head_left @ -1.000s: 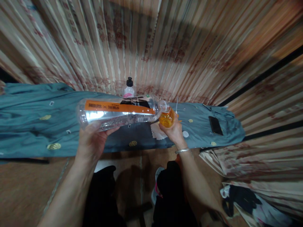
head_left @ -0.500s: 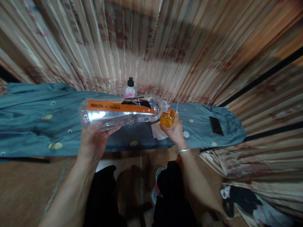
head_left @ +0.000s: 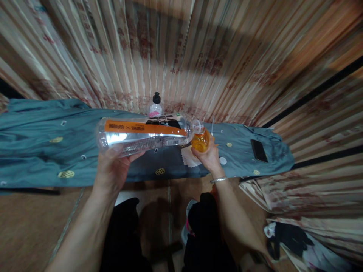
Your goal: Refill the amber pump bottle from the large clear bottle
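Observation:
My left hand (head_left: pixel 115 162) grips a large clear plastic bottle (head_left: pixel 141 136) with an orange and silver label, held almost level with its neck toward the right. The bottle's mouth meets the top of a small amber container (head_left: pixel 200 141). My right hand (head_left: pixel 208 153) is wrapped round that small container, a silver bracelet on the wrist. Whether liquid is passing between the two cannot be made out. Beneath them lies a pale cloth with a zigzag edge (head_left: pixel 189 158) on the blue-green cover.
On the blue-green cloth (head_left: pixel 34 151) stand a clear pump bottle with a black top (head_left: pixel 155 105), a black phone (head_left: pixel 259 150) and a white round disc (head_left: pixel 223 161). Pleated curtains (head_left: pixel 170 49) hang behind. Dark clothing (head_left: pixel 293 240) lies at the lower right.

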Available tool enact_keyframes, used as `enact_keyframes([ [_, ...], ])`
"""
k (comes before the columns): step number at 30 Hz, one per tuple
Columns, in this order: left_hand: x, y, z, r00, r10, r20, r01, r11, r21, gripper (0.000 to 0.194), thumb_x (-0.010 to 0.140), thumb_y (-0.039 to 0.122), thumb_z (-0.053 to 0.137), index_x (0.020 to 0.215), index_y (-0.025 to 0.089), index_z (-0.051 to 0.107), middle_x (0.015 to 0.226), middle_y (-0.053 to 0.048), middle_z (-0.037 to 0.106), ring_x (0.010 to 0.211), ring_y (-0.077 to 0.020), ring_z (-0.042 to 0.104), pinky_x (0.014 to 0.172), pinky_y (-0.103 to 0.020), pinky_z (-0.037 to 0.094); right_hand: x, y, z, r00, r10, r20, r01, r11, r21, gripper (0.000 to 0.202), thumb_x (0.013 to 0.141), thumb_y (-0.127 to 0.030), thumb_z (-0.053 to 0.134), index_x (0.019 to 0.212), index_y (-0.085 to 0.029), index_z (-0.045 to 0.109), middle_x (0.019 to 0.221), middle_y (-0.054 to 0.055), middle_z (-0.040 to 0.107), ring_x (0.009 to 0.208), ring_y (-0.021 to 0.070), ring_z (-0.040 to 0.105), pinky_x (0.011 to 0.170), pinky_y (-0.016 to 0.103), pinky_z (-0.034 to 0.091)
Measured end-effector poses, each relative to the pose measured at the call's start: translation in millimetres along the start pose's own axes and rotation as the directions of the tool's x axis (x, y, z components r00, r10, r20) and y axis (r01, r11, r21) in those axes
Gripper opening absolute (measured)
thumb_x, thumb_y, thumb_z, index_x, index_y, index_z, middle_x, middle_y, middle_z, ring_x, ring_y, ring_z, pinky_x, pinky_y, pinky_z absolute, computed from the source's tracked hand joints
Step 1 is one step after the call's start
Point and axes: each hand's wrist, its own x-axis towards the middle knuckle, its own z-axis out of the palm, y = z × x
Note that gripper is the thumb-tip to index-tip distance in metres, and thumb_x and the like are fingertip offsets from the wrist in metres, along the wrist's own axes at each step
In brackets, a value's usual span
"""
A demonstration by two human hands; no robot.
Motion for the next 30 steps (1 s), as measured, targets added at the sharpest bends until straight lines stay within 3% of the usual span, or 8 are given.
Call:
enact_keyframes([
  [14, -1.2, -0.8, -0.3, 1.0, -0.017, 0.019, 0.017, 1.0, -0.002, 0.062, 0.043, 0.038, 0.104, 0.097, 0.022, 0.078, 0.087, -0.002, 0.083, 0.078, -0.0236, 0.08, 0.064, -0.035, 0.072, 2.6, 3.6, 1.3, 1.0, 0.0, 0.004, 0.0, 1.0, -0.006, 0.081, 0.069, -0.037, 0.081, 0.143, -0.02, 0.054, 0.134, 0.015, 0.075, 0.122, 0.0363, 0.074, 0.102, 0.05, 0.062],
  [18, 0.2, -3.2, -4.9, 0.999, -0.011, 0.043, 0.012, 1.0, -0.018, 0.068, 0.048, 0.037, 0.103, 0.11, 0.025, 0.077, 0.1, -0.003, 0.084, 0.082, -0.0241, 0.081, 0.066, -0.036, 0.072, 3.0, 2.9, 1.3, 1.0, 0.023, 0.002, -0.023, 0.999, -0.026, 0.083, 0.068, -0.038, 0.081, 0.145, -0.02, 0.053, 0.134, 0.015, 0.075, 0.12, 0.0371, 0.075, 0.101, 0.052, 0.063],
  [21, 0.8, -5.1, -8.7, 0.997, 0.003, 0.081, -0.002, 1.0, -0.019, 0.068, 0.056, 0.036, 0.101, 0.118, 0.027, 0.075, 0.098, -0.003, 0.084, 0.084, -0.0243, 0.081, 0.068, -0.036, 0.072, 2.9, 0.6, 0.6, 0.999, 0.039, 0.018, -0.038, 0.999, -0.039, 0.081, 0.069, -0.038, 0.081, 0.144, -0.02, 0.054, 0.133, 0.015, 0.075, 0.119, 0.0376, 0.075, 0.1, 0.052, 0.063],
  [30, -0.8, -3.4, -10.2, 0.993, -0.016, 0.117, 0.018, 1.0, -0.011, 0.054, 0.06, 0.032, 0.097, 0.109, 0.024, 0.077, 0.1, -0.005, 0.084, 0.088, -0.0257, 0.081, 0.074, -0.037, 0.072, 2.1, 0.6, -0.4, 1.0, 0.024, 0.01, -0.024, 1.0, 0.012, 0.081, 0.069, -0.037, 0.081, 0.144, -0.02, 0.054, 0.135, 0.014, 0.075, 0.121, 0.0355, 0.074, 0.103, 0.05, 0.062],
])
